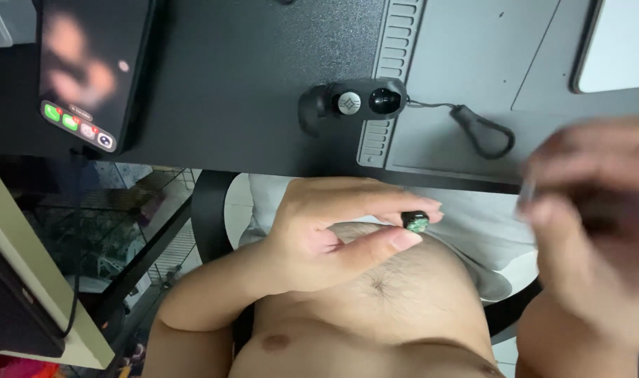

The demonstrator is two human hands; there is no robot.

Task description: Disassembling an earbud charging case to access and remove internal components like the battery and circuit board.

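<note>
Blurred right hand (596, 231) nearest, grip unclear, while left hand (333, 234) pinches a small dark earbud (415, 221) at fingertips below the desk (249, 84) edge, its open case (353, 103) resting above.

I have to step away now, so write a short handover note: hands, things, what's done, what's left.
Left hand: pinches a small dark earbud between thumb and fingers, above the lap.
Right hand: blurred; seems to hold something small, cannot tell what.
Case: open on the desk, one earbud seated, the other socket empty; its lanyard lies beside it.
Phone: on the desk, screen lit.
Done: earbud out of the case.
Left: cannot tell.
</note>
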